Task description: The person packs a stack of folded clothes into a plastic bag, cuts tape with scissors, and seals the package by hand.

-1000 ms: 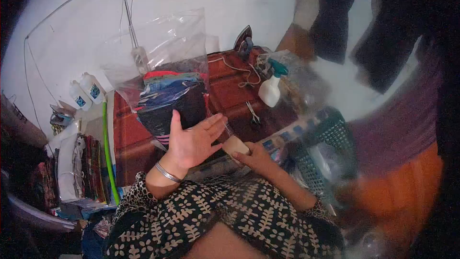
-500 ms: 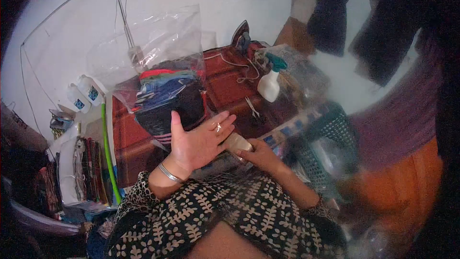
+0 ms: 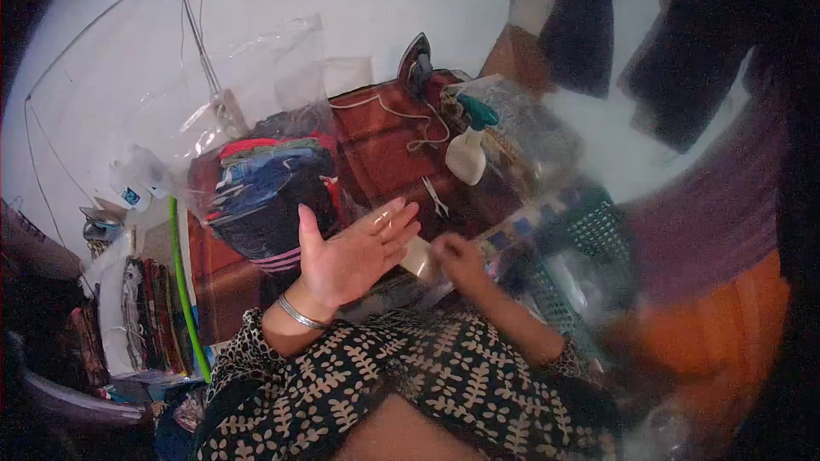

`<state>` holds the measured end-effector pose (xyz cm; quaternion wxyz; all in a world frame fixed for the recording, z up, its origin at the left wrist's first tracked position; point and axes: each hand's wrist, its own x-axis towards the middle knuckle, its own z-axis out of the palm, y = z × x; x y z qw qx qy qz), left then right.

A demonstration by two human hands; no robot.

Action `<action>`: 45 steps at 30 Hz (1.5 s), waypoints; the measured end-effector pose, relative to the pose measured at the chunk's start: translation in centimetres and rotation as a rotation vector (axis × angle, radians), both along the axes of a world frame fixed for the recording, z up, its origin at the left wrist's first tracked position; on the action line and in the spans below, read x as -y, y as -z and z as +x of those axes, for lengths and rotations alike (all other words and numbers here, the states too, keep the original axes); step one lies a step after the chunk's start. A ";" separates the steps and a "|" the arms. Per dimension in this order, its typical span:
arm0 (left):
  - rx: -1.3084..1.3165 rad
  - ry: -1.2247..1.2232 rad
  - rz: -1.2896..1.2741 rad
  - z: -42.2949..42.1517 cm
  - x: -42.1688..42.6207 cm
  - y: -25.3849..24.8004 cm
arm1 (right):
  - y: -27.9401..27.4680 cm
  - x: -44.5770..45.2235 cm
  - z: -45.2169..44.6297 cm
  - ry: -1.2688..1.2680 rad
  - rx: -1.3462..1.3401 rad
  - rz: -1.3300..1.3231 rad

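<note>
Above the desk (image 3: 376, 143), left hand (image 3: 346, 260): spread wide, gripping nothing visible.
Right-hand grip (image 3: 463, 261): half curled beside the pale roll (image 3: 417, 259); too blurred to tell whether holding it.
Clothes (image 3: 278, 192): folded, stacked inside the clear bag (image 3: 307, 49).
Bag top: raised, not yet closed.

The red-topped table (image 3: 363, 141) bears folded clothes (image 3: 273, 196) in clear plastic (image 3: 299, 55) toward its left edge, an upright iron (image 3: 417, 67) and pale cord (image 3: 377, 97) near the far right corner, and scissors (image 3: 436, 198) near a spray bottle (image 3: 466, 156) toward the right edge.
</note>
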<state>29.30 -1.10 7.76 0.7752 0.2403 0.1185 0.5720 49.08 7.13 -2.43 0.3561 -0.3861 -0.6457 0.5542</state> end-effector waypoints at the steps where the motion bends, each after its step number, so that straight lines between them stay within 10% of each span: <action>1: -0.049 -0.029 0.009 0.0 -0.1 -0.1 | 1.2 -1.1 0.1 0.000 -0.001 -0.010; 9: -0.159 0.004 0.028 -0.6 -0.2 -0.9 | 5.2 -8.4 -1.9 0.202 0.987 0.358; 13: -0.244 0.133 0.166 -1.8 -0.2 -1.3 | 5.6 -8.9 -1.1 0.206 1.028 0.306; 21: -0.371 0.393 0.288 -5.1 0.4 -2.0 | 4.1 -9.9 3.7 -0.389 1.468 0.199; 31: -0.495 0.522 0.312 -6.8 0.0 -3.9 | -15.6 -1.3 9.2 -0.263 0.649 0.629; 45: -0.485 0.646 0.494 -6.0 -0.8 -5.2 | -19.5 2.4 4.8 -0.403 0.662 0.805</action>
